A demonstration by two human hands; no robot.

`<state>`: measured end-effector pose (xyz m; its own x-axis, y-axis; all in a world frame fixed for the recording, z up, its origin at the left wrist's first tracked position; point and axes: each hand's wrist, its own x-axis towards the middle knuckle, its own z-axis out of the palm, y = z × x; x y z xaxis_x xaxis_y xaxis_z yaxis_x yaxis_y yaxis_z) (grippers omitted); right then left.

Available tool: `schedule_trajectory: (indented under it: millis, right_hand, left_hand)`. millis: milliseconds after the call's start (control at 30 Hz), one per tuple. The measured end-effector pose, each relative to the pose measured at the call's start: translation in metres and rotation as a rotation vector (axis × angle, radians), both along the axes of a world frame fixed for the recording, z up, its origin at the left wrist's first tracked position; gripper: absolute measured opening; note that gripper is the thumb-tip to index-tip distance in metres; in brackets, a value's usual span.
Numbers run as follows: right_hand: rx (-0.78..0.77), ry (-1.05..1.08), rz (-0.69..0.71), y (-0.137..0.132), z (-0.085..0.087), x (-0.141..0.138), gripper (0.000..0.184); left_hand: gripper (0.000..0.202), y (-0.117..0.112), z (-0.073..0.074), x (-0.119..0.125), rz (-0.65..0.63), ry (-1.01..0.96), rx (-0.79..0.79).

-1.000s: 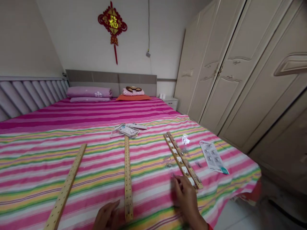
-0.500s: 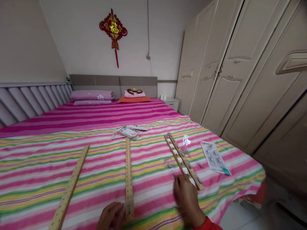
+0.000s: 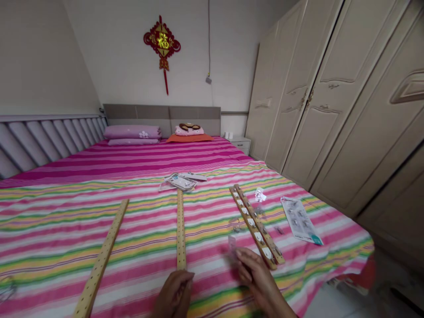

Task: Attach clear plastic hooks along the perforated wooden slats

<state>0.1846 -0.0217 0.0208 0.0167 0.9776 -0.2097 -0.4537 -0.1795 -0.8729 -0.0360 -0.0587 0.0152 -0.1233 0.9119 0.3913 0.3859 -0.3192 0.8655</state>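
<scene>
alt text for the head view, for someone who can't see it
Two hands over a pink striped bed: the left hand grips the near end of the middle wooden strip, the right hand sits beside a pair of strips fitted with white clips. A third strip lies farther left.

Left hand (image 3: pixel 174 292) at middle slat (image 3: pixel 180 225), right hand (image 3: pixel 257 277) — beside hooked slats (image 3: pixel 255 224)

I am looking at a bedspread (image 3: pixel 66 207) striped in pink, white, yellow and green, a pale tan slat (image 3: pixel 180 229) dotted with small holes, a red-and-gold wall ornament (image 3: pixel 162 42) and a cream wardrobe (image 3: pixel 331 110).
</scene>
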Motion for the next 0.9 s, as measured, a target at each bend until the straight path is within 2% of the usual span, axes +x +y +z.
schedule_trajectory:
  millis: [167, 300, 367, 433, 533, 600, 667, 733, 800, 900]
  right_hand:
    - [-0.046, 0.295, 0.231, -0.012, 0.007, -0.025, 0.033]
    - [-0.085, 0.360, 0.303, -0.015, 0.009, -0.046, 0.032]
    - [-0.069, 0.296, 0.285, -0.017, 0.011, -0.057, 0.028]
    - [-0.018, 0.140, 0.231, -0.018, 0.014, -0.066, 0.027]
    - [0.075, -0.143, 0.137, -0.019, 0.015, -0.076, 0.033]
    - [0.138, -0.254, 0.109, -0.019, 0.015, -0.080, 0.035]
    - [0.183, -0.291, 0.096, -0.019, 0.015, -0.084, 0.035]
    - [0.189, -0.287, 0.086, -0.019, 0.017, -0.089, 0.035]
    - [0.158, -0.258, 0.084, -0.020, 0.020, -0.094, 0.035]
    - [0.065, -0.179, 0.110, -0.023, 0.027, -0.103, 0.037]
  left_hand:
    - [0.028, -0.003, 0.015, 0.007, -0.062, -0.067, -0.095]
    - [0.026, -0.005, 0.023, 0.005, -0.072, -0.130, -0.113]
    - [0.028, -0.007, 0.025, 0.003, -0.062, -0.149, -0.131]
    - [0.030, -0.008, 0.027, -0.001, -0.037, -0.169, -0.155]
    - [0.034, -0.009, 0.026, -0.007, 0.001, -0.204, -0.186]
    - [0.037, -0.009, 0.025, -0.012, -0.005, -0.240, -0.226]
    - [0.038, -0.010, 0.023, -0.016, 0.006, -0.279, -0.249]
    - [0.036, -0.010, 0.021, -0.018, 0.064, -0.256, -0.203]
    - [0.030, -0.011, 0.020, -0.018, 0.130, -0.155, -0.095]
    - [0.017, -0.014, 0.020, -0.016, 0.147, 0.009, 0.033]
